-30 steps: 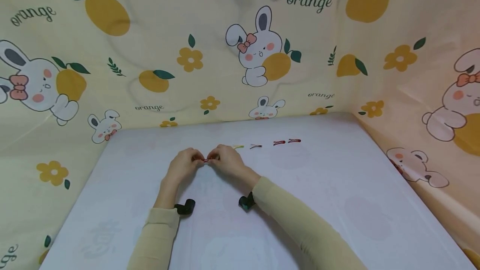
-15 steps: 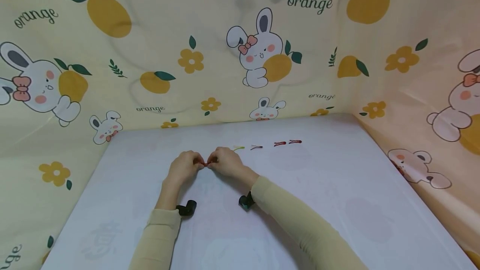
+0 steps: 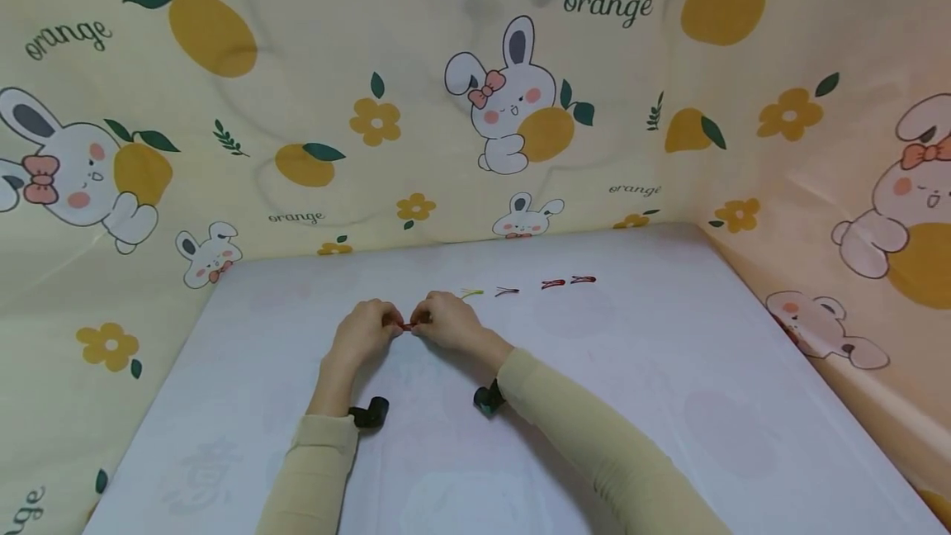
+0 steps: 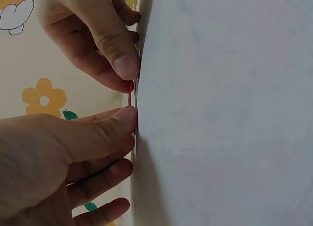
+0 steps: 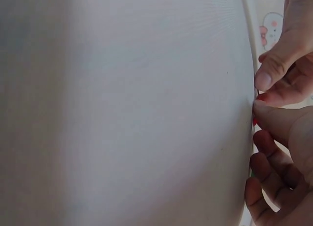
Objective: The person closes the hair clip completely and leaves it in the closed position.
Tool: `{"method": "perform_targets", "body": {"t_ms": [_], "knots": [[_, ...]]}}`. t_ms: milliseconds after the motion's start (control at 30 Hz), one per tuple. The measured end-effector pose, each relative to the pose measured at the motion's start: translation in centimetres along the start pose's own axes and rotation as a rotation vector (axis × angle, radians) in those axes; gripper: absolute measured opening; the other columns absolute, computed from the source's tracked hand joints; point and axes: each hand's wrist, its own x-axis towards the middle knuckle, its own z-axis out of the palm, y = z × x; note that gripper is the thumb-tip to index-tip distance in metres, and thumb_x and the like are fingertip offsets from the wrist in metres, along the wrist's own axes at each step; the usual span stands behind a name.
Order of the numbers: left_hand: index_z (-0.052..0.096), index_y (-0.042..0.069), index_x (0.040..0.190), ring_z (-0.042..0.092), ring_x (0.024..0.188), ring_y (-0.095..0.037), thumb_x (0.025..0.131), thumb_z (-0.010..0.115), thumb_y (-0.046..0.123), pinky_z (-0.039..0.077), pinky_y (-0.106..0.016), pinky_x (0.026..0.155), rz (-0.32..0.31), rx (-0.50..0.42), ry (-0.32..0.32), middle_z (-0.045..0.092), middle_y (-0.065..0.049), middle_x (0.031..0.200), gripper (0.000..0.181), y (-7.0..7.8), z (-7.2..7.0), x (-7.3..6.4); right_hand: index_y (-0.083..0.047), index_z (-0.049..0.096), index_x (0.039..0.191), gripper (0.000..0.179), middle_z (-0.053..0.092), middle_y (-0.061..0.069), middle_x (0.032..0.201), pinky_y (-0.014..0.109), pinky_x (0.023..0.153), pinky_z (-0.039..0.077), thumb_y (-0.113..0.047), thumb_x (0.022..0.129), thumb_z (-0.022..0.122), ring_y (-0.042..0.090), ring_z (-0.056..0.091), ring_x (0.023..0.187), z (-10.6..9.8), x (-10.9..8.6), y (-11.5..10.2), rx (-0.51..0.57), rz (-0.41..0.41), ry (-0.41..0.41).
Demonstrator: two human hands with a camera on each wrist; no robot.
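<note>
Head view: left hand [image 3: 366,330] and right hand [image 3: 453,324], each grip clamped on a slim red clip [image 3: 408,326], toward the surface's [image 3: 669,370] far edge (yellow clip [image 3: 472,293], dark clip [image 3: 508,291], paired clips [image 3: 557,282] lie rightward). Left wrist view: slim red clip spans both grips. Right wrist view: hands largely hide it.

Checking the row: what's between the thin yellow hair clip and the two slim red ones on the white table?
A thin dark hair clip, apart from the yellow clip and red clips; the head view shows it.

L hand [image 3: 367,327] & R hand [image 3: 451,322] pinch red clip [image 3: 407,326] nr yel clip [image 3: 473,293].
</note>
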Motion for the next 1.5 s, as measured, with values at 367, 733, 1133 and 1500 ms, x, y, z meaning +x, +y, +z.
{"method": "perform_targets", "body": {"t_ms": [367, 733, 1133, 1500], "knots": [[0.076, 0.006, 0.105, 0.062, 0.089, -0.025, 0.094, 0.077, 0.009, 0.053, -0.045, 0.081, -0.02, 0.016, -0.009, 0.069, -0.008, 0.094, 0.012, 0.3, 0.0, 0.0, -0.012, 0.076, 0.12, 0.024, 0.074, 0.0, 0.105, 0.029, 0.082, 0.053, -0.023, 0.099, 0.073, 0.011, 0.066, 0.092, -0.7, -1.2, 0.4, 0.094, -0.026, -0.005], [0.074, 0.004, 0.112, 0.063, 0.089, -0.025, 0.091, 0.081, 0.019, 0.053, -0.046, 0.081, -0.007, 0.005, -0.002, 0.069, -0.008, 0.097, 0.027, 0.1, -0.4, -0.4, -0.009, 0.062, 0.142, 0.043, 0.065, 0.005, 0.141, 0.039, 0.097, 0.054, -0.022, 0.102, 0.068, 0.023, 0.066, 0.119, -2.1, -3.8, 0.9, 0.338, -0.039, 0.006], [0.068, 0.003, 0.125, 0.069, 0.102, -0.032, 0.101, 0.067, 0.021, 0.054, -0.05, 0.089, -0.005, -0.115, 0.184, 0.069, -0.014, 0.116, 0.03, 1.9, 0.4, 0.6, -0.004, 0.064, 0.138, 0.041, 0.065, 0.01, 0.139, 0.045, 0.092, 0.058, -0.008, 0.097, 0.072, 0.026, 0.069, 0.114, -3.5, -5.9, 2.0, 0.407, -0.186, 0.349], [0.071, 0.003, 0.113, 0.064, 0.092, -0.026, 0.097, 0.069, 0.013, 0.054, -0.043, 0.08, 0.078, -0.065, 0.151, 0.068, -0.009, 0.102, 0.019, 3.5, 1.6, 2.7, -0.004, 0.071, 0.125, 0.028, 0.072, 0.012, 0.121, 0.047, 0.085, 0.058, -0.002, 0.097, 0.069, 0.027, 0.071, 0.103, -4.3, -6.3, 3.4, 0.418, -0.165, 0.486]]}}
